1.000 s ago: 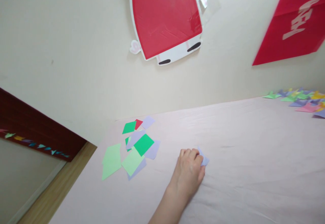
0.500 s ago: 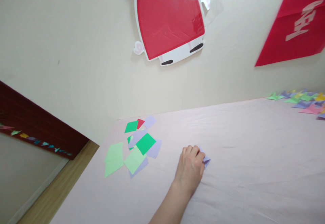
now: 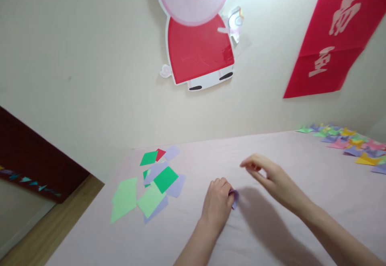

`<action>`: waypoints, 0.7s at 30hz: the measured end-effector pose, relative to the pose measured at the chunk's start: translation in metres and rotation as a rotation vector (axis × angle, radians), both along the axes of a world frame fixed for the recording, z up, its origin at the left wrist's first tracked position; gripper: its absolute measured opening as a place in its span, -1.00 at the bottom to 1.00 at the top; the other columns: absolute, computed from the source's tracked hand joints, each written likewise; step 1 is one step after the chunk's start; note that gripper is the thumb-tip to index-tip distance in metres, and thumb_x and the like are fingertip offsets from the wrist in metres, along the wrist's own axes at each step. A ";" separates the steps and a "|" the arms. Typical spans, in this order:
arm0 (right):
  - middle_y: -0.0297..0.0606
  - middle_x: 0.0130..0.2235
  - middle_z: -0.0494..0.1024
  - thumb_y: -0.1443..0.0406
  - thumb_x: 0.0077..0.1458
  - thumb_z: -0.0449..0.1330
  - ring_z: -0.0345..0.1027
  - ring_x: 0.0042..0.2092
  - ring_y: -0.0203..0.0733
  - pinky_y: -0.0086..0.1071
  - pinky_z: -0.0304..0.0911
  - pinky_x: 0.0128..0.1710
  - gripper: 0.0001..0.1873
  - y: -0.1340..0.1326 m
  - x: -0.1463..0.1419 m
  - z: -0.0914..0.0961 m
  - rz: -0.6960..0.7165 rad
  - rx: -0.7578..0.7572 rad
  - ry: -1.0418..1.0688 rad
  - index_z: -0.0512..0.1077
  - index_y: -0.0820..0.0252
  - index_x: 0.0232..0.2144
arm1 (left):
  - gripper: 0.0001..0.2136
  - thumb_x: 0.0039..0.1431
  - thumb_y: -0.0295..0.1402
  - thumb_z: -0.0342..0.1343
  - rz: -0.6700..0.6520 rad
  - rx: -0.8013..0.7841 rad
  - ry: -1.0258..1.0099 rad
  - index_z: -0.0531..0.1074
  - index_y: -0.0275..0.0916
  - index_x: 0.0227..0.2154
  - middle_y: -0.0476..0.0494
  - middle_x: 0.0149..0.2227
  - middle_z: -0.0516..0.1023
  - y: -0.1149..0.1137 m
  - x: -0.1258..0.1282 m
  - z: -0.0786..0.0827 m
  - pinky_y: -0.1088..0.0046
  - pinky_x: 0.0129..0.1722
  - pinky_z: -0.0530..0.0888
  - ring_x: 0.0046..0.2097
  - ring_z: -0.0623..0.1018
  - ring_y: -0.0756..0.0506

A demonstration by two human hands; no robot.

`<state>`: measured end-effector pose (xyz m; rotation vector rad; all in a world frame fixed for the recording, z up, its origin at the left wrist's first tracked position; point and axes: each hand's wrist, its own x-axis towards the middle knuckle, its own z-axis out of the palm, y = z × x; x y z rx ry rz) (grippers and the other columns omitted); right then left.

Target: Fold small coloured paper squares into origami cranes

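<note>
My left hand point(image 3: 217, 199) rests on the pale cloth with its fingers curled around a small piece of folded purple paper point(image 3: 235, 200). Only the paper's right edge shows; the rest is hidden under the fingers. To the right, my right hand point(image 3: 268, 174) is held above the cloth and casts a shadow on it. Its thumb and fingertips come together in a pinch, with nothing visible between them. Left of my left hand lie loose square sheets, among them a dark green sheet point(image 3: 165, 179), a light green sheet point(image 3: 151, 200) and a purple sheet point(image 3: 177, 186).
Many folded paper pieces point(image 3: 351, 142) in several colours stand along the far right of the cloth point(image 3: 193, 238). Behind it rises a wall with a pink cartoon figure point(image 3: 199, 50) and a red banner point(image 3: 322, 48). A dark brown panel point(image 3: 39, 153) is at the left.
My right hand has come into view from the right. My left hand still grips the purple paper, less of which now shows. The camera view has tilted up and shifted right.
</note>
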<state>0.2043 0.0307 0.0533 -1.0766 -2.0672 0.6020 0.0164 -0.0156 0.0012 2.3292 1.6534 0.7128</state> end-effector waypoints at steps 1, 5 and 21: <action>-0.22 -0.22 0.54 0.25 0.24 0.14 0.38 -0.17 -0.15 -0.21 0.34 -0.12 -0.85 0.002 -0.001 -0.006 0.042 -0.051 -0.054 0.50 0.14 -0.31 | -0.87 0.19 -0.55 0.07 0.007 0.001 -0.013 0.38 -0.23 -0.44 -0.05 -0.32 0.45 0.000 0.000 0.000 0.37 -0.23 0.30 -0.23 0.41 -0.09; -0.27 -0.36 0.51 0.30 0.13 0.17 0.29 -0.18 -0.08 -0.18 0.21 -0.10 -0.87 0.004 -0.009 -0.038 0.118 -0.243 -0.155 0.49 0.10 -0.44 | -0.85 0.17 -0.56 0.07 0.029 -0.023 -0.088 0.36 -0.22 -0.46 -0.04 -0.34 0.44 0.001 0.000 0.000 0.39 -0.23 0.30 -0.23 0.41 -0.09; -0.32 -0.38 0.49 0.29 0.09 0.20 0.26 -0.19 -0.09 -0.20 0.10 -0.09 -0.93 0.000 -0.020 -0.045 0.065 -0.301 -0.166 0.46 0.09 -0.44 | -0.88 0.13 -0.56 0.06 0.060 -0.091 -0.162 0.38 -0.22 -0.44 -0.05 -0.34 0.45 0.003 -0.003 0.002 0.38 -0.19 0.31 -0.21 0.40 -0.10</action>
